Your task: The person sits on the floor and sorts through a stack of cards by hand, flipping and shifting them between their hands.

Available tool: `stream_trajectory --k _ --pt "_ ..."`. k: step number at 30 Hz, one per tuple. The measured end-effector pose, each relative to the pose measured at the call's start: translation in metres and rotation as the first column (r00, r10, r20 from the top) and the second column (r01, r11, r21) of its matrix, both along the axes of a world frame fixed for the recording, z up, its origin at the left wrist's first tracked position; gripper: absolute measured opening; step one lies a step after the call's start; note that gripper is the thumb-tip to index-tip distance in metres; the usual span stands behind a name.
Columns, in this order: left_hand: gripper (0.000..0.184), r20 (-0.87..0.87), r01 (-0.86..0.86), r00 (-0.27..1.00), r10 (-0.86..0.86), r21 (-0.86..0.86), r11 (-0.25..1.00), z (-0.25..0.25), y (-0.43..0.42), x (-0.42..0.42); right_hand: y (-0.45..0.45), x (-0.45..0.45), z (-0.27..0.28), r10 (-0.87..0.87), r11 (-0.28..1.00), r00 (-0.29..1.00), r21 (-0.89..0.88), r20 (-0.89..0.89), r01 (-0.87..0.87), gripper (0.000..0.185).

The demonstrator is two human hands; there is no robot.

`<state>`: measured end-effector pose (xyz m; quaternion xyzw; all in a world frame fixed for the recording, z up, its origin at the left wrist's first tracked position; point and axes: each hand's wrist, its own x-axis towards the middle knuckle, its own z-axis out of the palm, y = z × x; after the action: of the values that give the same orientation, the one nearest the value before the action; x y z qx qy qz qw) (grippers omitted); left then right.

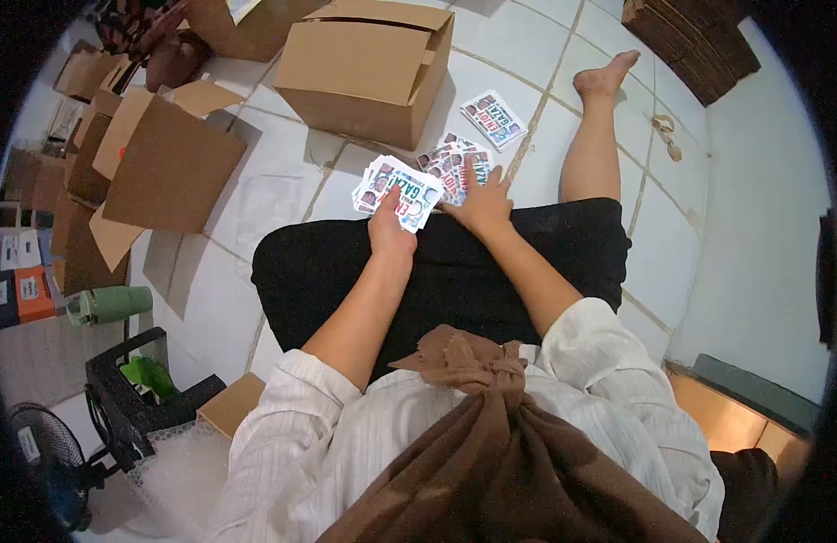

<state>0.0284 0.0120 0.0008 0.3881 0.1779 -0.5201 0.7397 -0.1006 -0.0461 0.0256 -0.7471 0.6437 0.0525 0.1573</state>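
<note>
From my head view, the large box (pixel 355 77) just beyond the cards has its flaps folded over, so I can't tell what it holds, and the open box (pixel 170 167) to my left hides its inside. My left hand (pixel 394 233) is clamped on a stack of cards (pixel 420 192), while my right hand (pixel 485 204), close by but apart, spreads its fingers over loose cards (pixel 447 170). Another stack (pixel 494 119) lies on the floor (pixel 536 172), with a green bottle (pixel 115 305) and a fan (pixel 55 452) off to my left.
</note>
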Motion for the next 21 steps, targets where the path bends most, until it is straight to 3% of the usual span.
stream_trajectory --k 4,10,12,13,15,16,18,21 --pt "0.025 0.000 0.003 1.000 -0.003 -0.046 0.999 0.002 0.002 0.000 0.003 0.006 0.006 0.079 0.995 0.994 0.072 -0.080 -0.074 0.100" --pt "0.027 0.052 -0.004 0.999 0.005 -0.023 1.000 0.005 0.001 -0.002 -0.004 0.003 -0.007 0.087 0.996 0.995 -0.039 0.043 -0.085 0.099" --pt "0.028 0.072 0.014 0.997 -0.011 -0.037 0.999 0.008 0.003 -0.004 -0.004 0.004 -0.003 0.075 0.995 0.995 -0.077 0.068 -0.070 0.081" --pt "0.029 0.091 0.031 0.996 -0.026 -0.048 0.998 0.010 0.003 -0.005 -0.007 0.003 -0.009 0.075 0.995 0.995 -0.076 0.072 -0.070 0.081" --pt "0.029 0.149 0.062 0.987 -0.052 -0.063 0.996 0.012 0.004 -0.008 -0.015 0.005 -0.012 0.235 0.875 0.917 -0.480 0.322 -0.056 0.056" --pt "0.029 0.201 0.094 0.977 -0.076 -0.078 0.993 0.012 0.005 -0.009 -0.017 0.008 -0.007 0.240 0.875 0.916 -0.480 0.322 -0.061 0.056" --pt "0.031 0.203 0.111 0.975 -0.089 -0.100 0.989 0.013 0.005 -0.011 -0.021 0.009 0.004 0.049 0.998 0.605 -0.017 0.794 -0.059 0.034" --pt "0.031 0.326 0.221 0.929 -0.173 -0.116 0.968 0.018 0.003 -0.016 -0.016 0.008 -0.009 -0.045 0.990 0.461 0.102 0.886 -0.100 0.020"
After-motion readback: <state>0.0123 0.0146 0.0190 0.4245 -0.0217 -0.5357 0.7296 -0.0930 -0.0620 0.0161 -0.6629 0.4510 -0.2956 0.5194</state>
